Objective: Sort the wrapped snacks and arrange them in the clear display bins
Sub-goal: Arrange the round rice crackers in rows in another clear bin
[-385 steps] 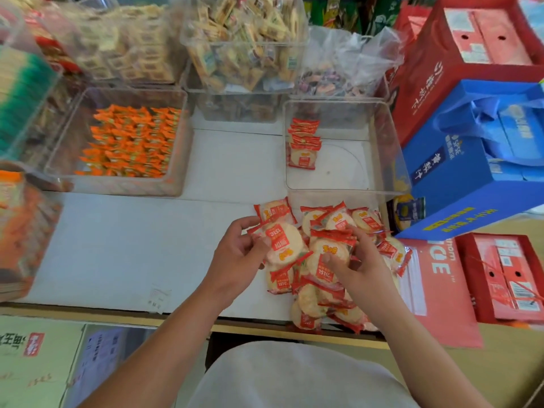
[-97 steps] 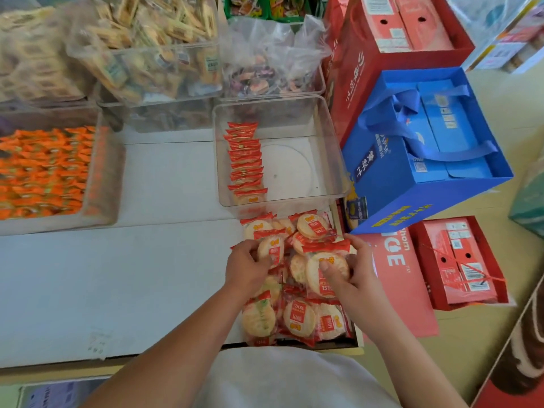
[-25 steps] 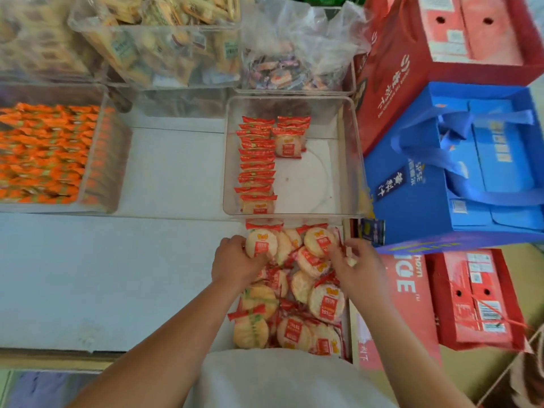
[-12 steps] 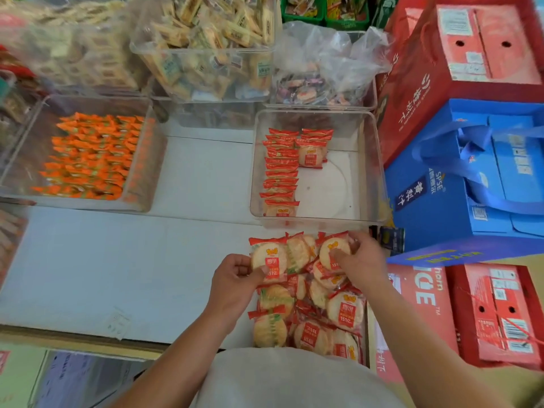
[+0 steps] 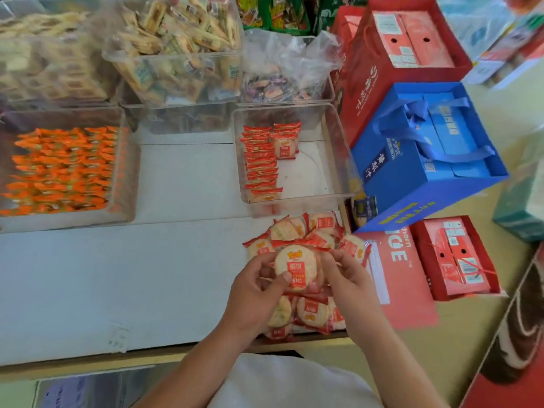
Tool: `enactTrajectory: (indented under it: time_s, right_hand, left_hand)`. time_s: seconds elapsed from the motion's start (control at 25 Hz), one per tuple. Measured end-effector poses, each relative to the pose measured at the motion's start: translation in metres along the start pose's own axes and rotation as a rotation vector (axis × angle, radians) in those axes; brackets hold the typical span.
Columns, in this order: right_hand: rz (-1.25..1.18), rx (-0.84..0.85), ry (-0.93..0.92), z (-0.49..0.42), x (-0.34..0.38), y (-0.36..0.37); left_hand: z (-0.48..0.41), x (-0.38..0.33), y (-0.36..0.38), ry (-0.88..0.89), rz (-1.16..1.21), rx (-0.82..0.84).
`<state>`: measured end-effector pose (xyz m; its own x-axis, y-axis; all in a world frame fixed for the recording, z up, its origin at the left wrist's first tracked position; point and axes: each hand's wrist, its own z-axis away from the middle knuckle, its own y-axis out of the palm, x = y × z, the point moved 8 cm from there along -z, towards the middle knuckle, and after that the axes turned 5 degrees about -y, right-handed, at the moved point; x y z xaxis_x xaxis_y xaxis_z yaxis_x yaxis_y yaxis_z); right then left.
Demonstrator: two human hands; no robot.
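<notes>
A loose pile of red-wrapped round rice crackers [image 5: 315,231] lies on the white counter near its front right corner. My left hand [image 5: 253,293] and my right hand [image 5: 347,278] hold a small stack of these crackers [image 5: 295,267] between them, just above the pile. Behind the pile stands a clear display bin [image 5: 338,148]. A full row of the crackers [image 5: 260,163] stands on edge along its left side, and a short second row [image 5: 285,139] begins at the back.
A clear bin of orange-wrapped snacks [image 5: 61,169] sits at the left. Bins of yellow snacks [image 5: 176,54] and a plastic bag of sweets [image 5: 282,72] stand at the back. Blue [image 5: 426,160] and red gift boxes [image 5: 397,48] crowd the right side.
Both hands have come together from the pile's far part. They now hold a stack of crackers between them, nearer to me. The camera has swung a little to the left.
</notes>
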<state>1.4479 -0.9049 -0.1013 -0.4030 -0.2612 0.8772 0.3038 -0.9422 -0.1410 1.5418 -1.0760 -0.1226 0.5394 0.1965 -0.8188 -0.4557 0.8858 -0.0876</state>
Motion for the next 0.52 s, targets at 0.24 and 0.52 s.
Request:
enactTrajectory:
  time_s: [0.24, 0.52]
  right_hand:
    - [0.063, -0.107, -0.06, 0.024, -0.018, -0.032]
    - [0.189, -0.252, -0.008, -0.011, -0.034, -0.133]
  left_hand:
    - [0.025, -0.002, 0.043, 0.105, -0.2, 0.217]
    - [-0.034, 0.034, 0.084, -0.028, -0.37, 0.017]
